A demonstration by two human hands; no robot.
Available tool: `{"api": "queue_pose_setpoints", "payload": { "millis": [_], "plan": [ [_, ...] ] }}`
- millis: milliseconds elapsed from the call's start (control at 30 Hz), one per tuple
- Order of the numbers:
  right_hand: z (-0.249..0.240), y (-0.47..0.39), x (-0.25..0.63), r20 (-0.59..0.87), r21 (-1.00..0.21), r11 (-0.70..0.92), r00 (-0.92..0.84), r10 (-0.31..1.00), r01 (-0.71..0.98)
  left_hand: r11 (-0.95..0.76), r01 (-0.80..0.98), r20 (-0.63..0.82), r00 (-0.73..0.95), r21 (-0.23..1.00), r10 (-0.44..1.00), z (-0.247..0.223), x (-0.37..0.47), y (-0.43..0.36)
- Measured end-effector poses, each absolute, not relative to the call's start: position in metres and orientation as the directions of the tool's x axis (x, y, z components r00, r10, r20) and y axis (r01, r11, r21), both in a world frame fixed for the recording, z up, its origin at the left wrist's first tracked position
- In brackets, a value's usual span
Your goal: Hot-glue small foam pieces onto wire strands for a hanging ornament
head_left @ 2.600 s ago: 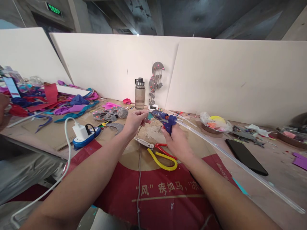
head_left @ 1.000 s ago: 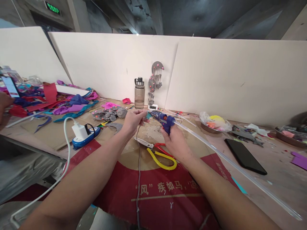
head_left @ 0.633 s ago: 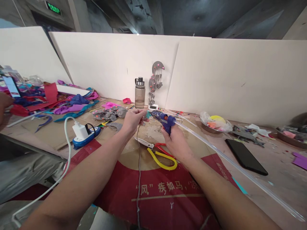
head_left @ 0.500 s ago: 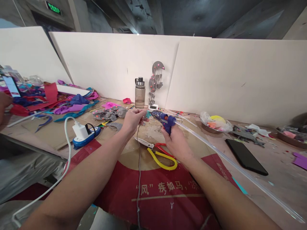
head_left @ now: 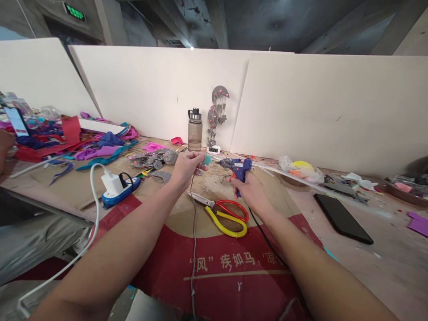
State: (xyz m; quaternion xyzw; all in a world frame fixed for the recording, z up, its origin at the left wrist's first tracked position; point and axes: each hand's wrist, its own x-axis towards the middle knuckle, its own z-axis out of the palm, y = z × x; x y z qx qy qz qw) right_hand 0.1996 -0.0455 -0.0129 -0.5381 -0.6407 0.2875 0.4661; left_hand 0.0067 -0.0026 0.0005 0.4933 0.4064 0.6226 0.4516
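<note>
My left hand (head_left: 190,169) pinches a small teal piece (head_left: 207,159), perhaps felt, which sticks out past the fingertips. A grey yarn strand (head_left: 194,232) hangs from beneath that hand and runs down over the cardboard. In my right hand (head_left: 248,188) is a blue hot glue gun (head_left: 236,165), its nozzle pointing left and a short gap away from the teal piece. A long clear glue stick (head_left: 284,169) extends from the gun's back. Below and between the hands lie scissors (head_left: 230,223) with one red and one yellow handle.
A water bottle (head_left: 195,133) and a grey moon-shaped hanging ornament (head_left: 220,94) stand at the white board. Left are a blue power strip (head_left: 121,194) and colourful fabric scraps (head_left: 109,139). A black phone (head_left: 343,218) lies right. A person's hand (head_left: 6,142) shows at the left edge.
My right hand has drawn the glue gun back to the right, away from the teal piece, and levelled it. The glue stick has swung upward. My left hand stays nearly still.
</note>
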Motion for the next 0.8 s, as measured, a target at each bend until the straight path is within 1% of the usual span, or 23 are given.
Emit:
{"api": "queue_pose_setpoints", "payload": {
  "millis": [33,100,167,200,233,300,333,367,400,433,467,500,533,567,600,667,700,800],
  "plan": [
    [-0.013,-0.041,0.203,0.178,-0.917,0.168,-0.005,0.984,0.362,-0.285,-0.128,0.274,-0.097,0.95,0.957,-0.001,0.008,-0.003],
    [-0.016,-0.032,0.211,-0.01,-0.945,0.005,-0.045,0.999,0.326,-0.369,0.014,0.368,-0.1,0.929,0.924,-0.003,0.011,-0.004],
    [-0.02,-0.025,0.22,-0.081,-0.915,-0.061,-0.034,0.996,0.4,-0.46,0.236,0.494,-0.107,0.856,0.863,-0.004,0.013,-0.007],
    [-0.022,-0.022,0.224,-0.076,-0.875,-0.062,-0.011,0.997,0.48,-0.494,0.343,0.554,-0.102,0.799,0.826,-0.004,0.014,-0.009],
    [-0.024,-0.019,0.228,-0.035,-0.815,-0.044,0.026,0.999,0.578,-0.519,0.43,0.607,-0.09,0.739,0.79,-0.003,0.016,-0.011],
    [-0.026,-0.018,0.233,0.148,-0.652,0.02,0.102,0.984,0.758,-0.562,0.533,0.692,-0.061,0.632,0.719,-0.002,0.018,-0.015],
    [-0.025,-0.018,0.234,0.255,-0.58,0.05,0.123,0.959,0.813,-0.588,0.561,0.729,-0.04,0.582,0.683,-0.002,0.019,-0.017],
    [-0.023,-0.02,0.232,0.345,-0.54,0.09,0.123,0.93,0.837,-0.616,0.582,0.764,-0.014,0.531,0.645,-0.002,0.02,-0.018],
    [-0.021,-0.023,0.228,0.406,-0.542,0.145,0.107,0.907,0.828,-0.643,0.6,0.795,0.019,0.476,0.606,-0.003,0.021,-0.019],
    [-0.019,-0.027,0.223,0.441,-0.587,0.215,0.086,0.893,0.781,-0.669,0.614,0.821,0.057,0.42,0.568,-0.004,0.022,-0.02],
    [-0.016,-0.031,0.216,0.448,-0.663,0.289,0.057,0.892,0.691,-0.69,0.625,0.842,0.096,0.364,0.531,-0.005,0.023,-0.02],
    [-0.014,-0.035,0.207,0.427,-0.761,0.342,0.029,0.904,0.551,-0.707,0.634,0.856,0.132,0.314,0.499,-0.006,0.023,-0.021],
    [-0.012,-0.04,0.199,0.385,-0.86,0.356,0.005,0.923,0.366,-0.717,0.642,0.864,0.164,0.273,0.476,-0.008,0.024,-0.021],
    [-0.01,-0.044,0.191,0.322,-0.931,0.322,-0.03,0.946,0.171,-0.722,0.649,0.867,0.19,0.241,0.46,-0.009,0.024,-0.021],
    [-0.01,-0.047,0.184,0.26,-0.965,0.261,-0.065,0.963,0.0,-0.725,0.654,0.866,0.213,0.217,0.452,-0.01,0.024,-0.022],
    [-0.009,-0.053,0.174,0.179,-0.963,0.15,-0.116,0.977,-0.225,-0.728,0.654,0.854,0.244,0.204,0.459,-0.01,0.026,-0.024],
    [-0.009,-0.054,0.172,0.161,-0.95,0.119,-0.128,0.979,-0.29,-0.728,0.652,0.844,0.251,0.214,0.474,-0.01,0.027,-0.025],
    [-0.009,-0.055,0.172,0.159,-0.928,0.1,-0.139,0.977,-0.358,-0.705,0.648,0.801,0.241,0.287,0.547,-0.009,0.03,-0.029]
  ]
}}
